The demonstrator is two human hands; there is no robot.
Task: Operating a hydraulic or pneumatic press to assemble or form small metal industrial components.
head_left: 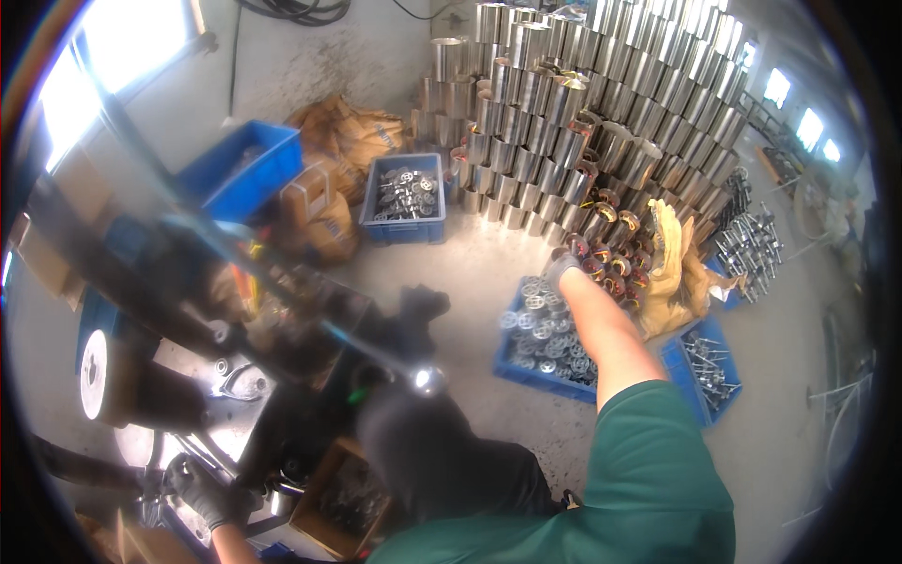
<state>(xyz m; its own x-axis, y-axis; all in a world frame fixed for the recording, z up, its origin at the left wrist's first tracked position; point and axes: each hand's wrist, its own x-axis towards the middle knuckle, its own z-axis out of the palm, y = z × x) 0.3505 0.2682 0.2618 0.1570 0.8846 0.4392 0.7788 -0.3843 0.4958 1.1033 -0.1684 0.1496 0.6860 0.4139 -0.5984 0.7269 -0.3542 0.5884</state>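
Observation:
My right arm, in a green sleeve, stretches far forward. My right hand in a grey glove is at the far edge of a blue crate of round spoked metal parts, close to the stacked metal cylinders with coloured wires inside. Its fingertips are hidden, so any grip does not show. At the lower left, my left hand in a dark glove is at the machine, its fingers curled at a dark metal part. What lies under those fingers cannot be made out.
Tall stacks of shiny metal cylinders stand along the wall. Blue crates hold spoked parts and metal shafts. Yellow-brown wrapping leans by the stacks. A cardboard box stands beside the machine; a blurred bar crosses the left side.

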